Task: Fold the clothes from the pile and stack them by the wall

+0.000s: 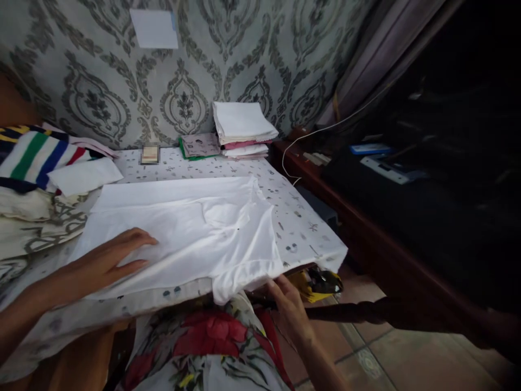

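Observation:
A white shirt (183,228) lies spread and creased over a table covered with a small-patterned white cloth (297,228). My left hand (118,255) rests on the shirt's near left part, palm down with fingers apart. At the near right corner, my right hand (288,301) pinches the shirt's edge where a sleeve hangs over the table edge; the fingertips under the fabric are partly hidden.
Folded white cloths (244,122) are stacked at the back, beside a folded grey-pink cloth (199,145). Striped clothing (28,157) is heaped at the left. On the right stands a dark wooden piece of furniture (366,239) with a white cable (321,129).

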Tool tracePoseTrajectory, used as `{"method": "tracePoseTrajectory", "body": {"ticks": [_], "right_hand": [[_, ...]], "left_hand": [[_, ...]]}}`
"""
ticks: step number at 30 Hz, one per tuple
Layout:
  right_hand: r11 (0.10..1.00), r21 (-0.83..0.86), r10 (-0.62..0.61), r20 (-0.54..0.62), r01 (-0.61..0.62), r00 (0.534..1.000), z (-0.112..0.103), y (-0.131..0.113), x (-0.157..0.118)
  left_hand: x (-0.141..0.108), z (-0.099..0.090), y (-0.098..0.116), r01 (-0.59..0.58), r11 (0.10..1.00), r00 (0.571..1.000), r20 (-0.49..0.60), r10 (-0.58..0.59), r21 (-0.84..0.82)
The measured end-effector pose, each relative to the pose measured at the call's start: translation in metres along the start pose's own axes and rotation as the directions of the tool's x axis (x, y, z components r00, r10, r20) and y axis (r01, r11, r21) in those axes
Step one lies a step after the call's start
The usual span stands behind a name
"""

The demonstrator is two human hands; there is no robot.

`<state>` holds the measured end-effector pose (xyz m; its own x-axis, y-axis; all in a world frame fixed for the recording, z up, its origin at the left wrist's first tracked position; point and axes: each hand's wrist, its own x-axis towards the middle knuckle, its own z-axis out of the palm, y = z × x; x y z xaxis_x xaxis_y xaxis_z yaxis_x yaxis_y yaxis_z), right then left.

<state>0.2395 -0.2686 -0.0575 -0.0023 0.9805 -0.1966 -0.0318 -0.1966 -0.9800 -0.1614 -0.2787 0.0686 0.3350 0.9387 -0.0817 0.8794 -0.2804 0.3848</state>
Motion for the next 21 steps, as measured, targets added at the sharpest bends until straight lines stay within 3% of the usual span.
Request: {"method": "tracePoseTrajectory", "body": {"ticks": [4, 7, 9, 11, 13, 15, 18, 21], "right_hand": [[0.995, 0.083, 0.047, 0.016, -0.049, 0.999, -0.003, -0.003, -0.009], [0.989, 0.124, 0.070, 0.066, -0.078, 0.995, -0.013, -0.002, -0.020], [0.998, 0.026, 0.048, 0.091, -0.050, 0.995, -0.021, -0.004, -0.022], [0.981, -0.186, -0.055, 0.029, 0.060, 0.998, -0.028, -0.013, -0.016], [0.891, -0.414, -0.223, -0.043, 0.186, 0.974, -0.034, -0.031, -0.003], [0.766, -0.570, -0.363, -0.001, 0.298, 0.932, -0.032, -0.055, 0.018], [0.542, -0.688, -0.422, 0.274, 0.482, 0.865, -0.011, -0.086, 0.058], [0.249, -0.804, -0.352, 0.445, 0.540, 0.824, 0.026, -0.101, 0.094]], "left_hand": [[0.049, 0.015, 0.040, -0.229, 0.972, 0.973, -0.040, 0.227, -0.051], [0.104, 0.030, 0.066, -0.310, 0.951, 0.950, -0.044, 0.309, -0.012], [0.136, 0.041, 0.079, -0.314, 0.946, 0.947, -0.038, 0.318, 0.083], [0.160, 0.051, 0.088, -0.305, 0.928, 0.948, -0.020, 0.316, 0.211], [0.172, 0.059, 0.093, -0.303, 0.899, 0.949, 0.011, 0.316, 0.316], [0.176, 0.063, 0.095, -0.300, 0.878, 0.951, 0.044, 0.306, 0.373], [0.178, 0.063, 0.095, -0.259, 0.875, 0.965, 0.067, 0.254, 0.409], [0.181, 0.058, 0.093, -0.177, 0.925, 0.981, -0.011, 0.192, 0.337]]}}
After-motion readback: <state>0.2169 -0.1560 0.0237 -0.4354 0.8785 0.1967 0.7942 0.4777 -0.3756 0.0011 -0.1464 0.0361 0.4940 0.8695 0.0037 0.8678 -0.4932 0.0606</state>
